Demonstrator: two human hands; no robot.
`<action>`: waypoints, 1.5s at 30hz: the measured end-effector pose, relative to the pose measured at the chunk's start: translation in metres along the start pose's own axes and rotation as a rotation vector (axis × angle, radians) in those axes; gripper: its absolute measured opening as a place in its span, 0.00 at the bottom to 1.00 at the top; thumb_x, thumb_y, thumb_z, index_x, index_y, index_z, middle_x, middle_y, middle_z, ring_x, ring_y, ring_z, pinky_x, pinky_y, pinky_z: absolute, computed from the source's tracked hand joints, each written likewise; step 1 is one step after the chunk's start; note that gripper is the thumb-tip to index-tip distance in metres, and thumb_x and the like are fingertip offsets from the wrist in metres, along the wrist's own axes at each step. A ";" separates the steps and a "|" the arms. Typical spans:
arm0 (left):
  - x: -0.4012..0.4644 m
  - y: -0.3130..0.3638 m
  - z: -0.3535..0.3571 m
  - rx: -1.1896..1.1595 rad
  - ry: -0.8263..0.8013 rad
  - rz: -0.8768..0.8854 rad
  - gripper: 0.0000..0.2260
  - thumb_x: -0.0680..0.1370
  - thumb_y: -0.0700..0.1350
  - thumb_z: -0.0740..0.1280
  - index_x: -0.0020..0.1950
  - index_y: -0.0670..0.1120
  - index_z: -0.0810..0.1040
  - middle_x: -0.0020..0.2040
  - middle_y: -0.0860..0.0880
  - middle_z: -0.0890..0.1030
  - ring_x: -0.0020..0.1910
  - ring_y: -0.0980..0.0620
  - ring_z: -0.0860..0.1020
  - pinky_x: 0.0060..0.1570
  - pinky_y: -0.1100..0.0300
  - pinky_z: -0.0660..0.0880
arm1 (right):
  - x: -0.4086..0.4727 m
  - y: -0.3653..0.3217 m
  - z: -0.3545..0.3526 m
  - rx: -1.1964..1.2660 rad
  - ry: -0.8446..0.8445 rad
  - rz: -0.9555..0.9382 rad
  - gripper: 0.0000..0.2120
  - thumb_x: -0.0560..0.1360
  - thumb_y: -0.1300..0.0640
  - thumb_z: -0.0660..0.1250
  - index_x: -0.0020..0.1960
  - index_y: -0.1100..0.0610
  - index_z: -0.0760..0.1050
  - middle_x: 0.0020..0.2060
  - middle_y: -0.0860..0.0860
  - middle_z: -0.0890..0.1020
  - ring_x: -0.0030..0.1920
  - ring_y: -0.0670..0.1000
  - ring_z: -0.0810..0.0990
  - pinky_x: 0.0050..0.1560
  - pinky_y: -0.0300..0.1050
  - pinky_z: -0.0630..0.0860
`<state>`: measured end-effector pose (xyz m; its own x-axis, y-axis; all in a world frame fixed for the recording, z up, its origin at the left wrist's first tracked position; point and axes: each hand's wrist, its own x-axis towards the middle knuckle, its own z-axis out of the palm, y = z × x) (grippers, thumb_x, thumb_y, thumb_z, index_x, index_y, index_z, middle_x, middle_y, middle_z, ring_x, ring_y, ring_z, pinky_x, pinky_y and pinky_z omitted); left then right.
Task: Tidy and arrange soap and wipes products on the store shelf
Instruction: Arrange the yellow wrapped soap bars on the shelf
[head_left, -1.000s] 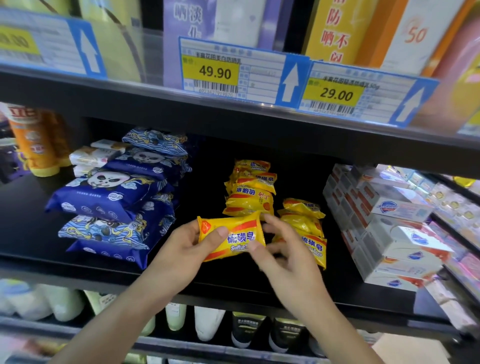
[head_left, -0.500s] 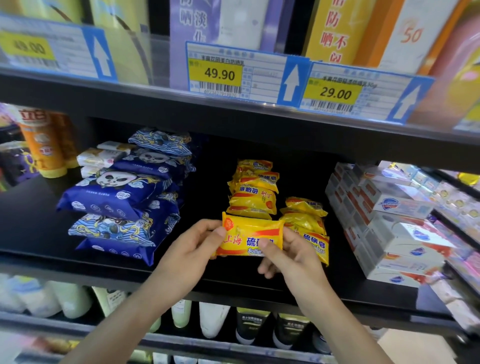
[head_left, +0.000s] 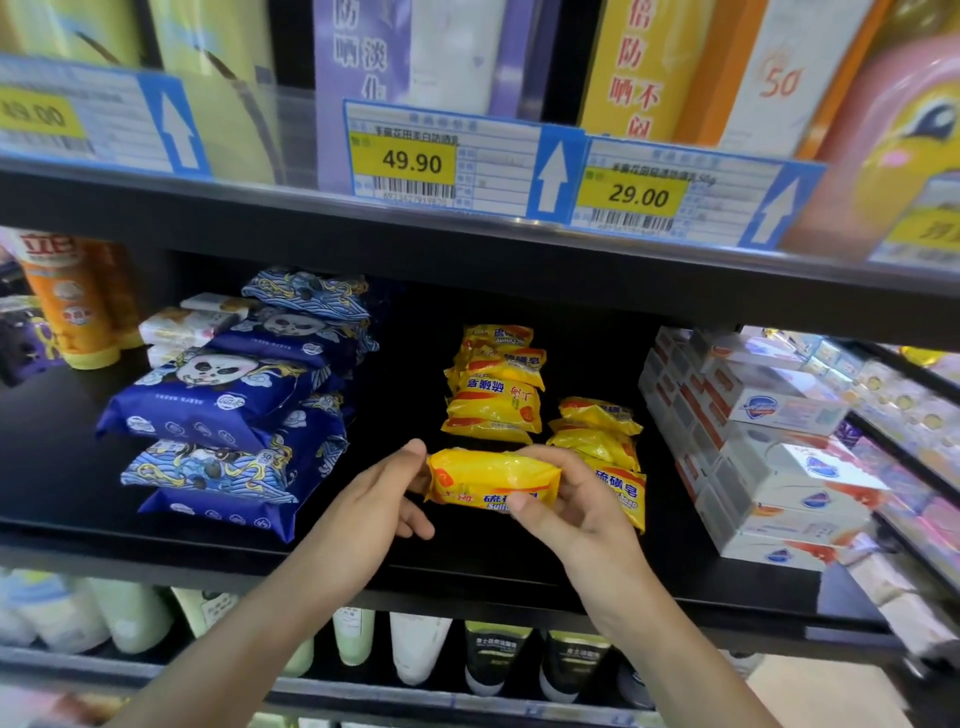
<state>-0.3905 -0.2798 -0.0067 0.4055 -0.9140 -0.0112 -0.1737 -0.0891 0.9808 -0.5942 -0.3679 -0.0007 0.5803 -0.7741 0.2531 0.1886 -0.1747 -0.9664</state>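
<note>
Both hands on it: left hand (head_left: 374, 512) pinches one end of the yellow soap packet (head_left: 492, 478), right hand (head_left: 569, 506) clamps the other, held above the black shelf (head_left: 467, 564), soap stacks (head_left: 493, 395) at twelve o'clock, blue wipes packs (head_left: 223, 410) at nine.

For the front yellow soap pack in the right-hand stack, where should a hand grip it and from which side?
Grip the front soap pack across its short width, coming from the open shelf front. It faces forward at the stack's front, with white soap boxes close on its right. The right hand and the held soap bar partly cover its left edge, so clear them first.
</note>
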 end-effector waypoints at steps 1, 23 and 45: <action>0.002 0.000 -0.002 -0.014 -0.019 -0.045 0.32 0.64 0.80 0.54 0.54 0.63 0.81 0.40 0.50 0.87 0.42 0.53 0.82 0.59 0.51 0.74 | 0.000 0.000 0.000 -0.019 -0.012 -0.026 0.14 0.76 0.60 0.75 0.59 0.47 0.81 0.54 0.48 0.84 0.57 0.49 0.83 0.56 0.41 0.79; -0.010 0.021 0.001 -0.101 -0.026 -0.036 0.08 0.83 0.47 0.67 0.59 0.49 0.83 0.40 0.50 0.84 0.37 0.53 0.81 0.43 0.59 0.75 | -0.002 0.003 0.000 -0.124 -0.058 -0.127 0.22 0.70 0.66 0.78 0.59 0.46 0.84 0.65 0.47 0.81 0.68 0.50 0.79 0.63 0.47 0.78; -0.017 0.005 0.002 -0.244 -0.078 0.123 0.11 0.81 0.42 0.69 0.63 0.45 0.81 0.54 0.45 0.88 0.54 0.48 0.87 0.51 0.66 0.79 | 0.001 0.004 0.005 -0.094 -0.019 0.128 0.26 0.71 0.45 0.77 0.67 0.46 0.76 0.56 0.50 0.86 0.59 0.52 0.84 0.60 0.48 0.81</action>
<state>-0.4003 -0.2650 -0.0018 0.3232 -0.9405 0.1049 0.0073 0.1134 0.9935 -0.5887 -0.3660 -0.0042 0.6096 -0.7824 0.1274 0.0378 -0.1318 -0.9906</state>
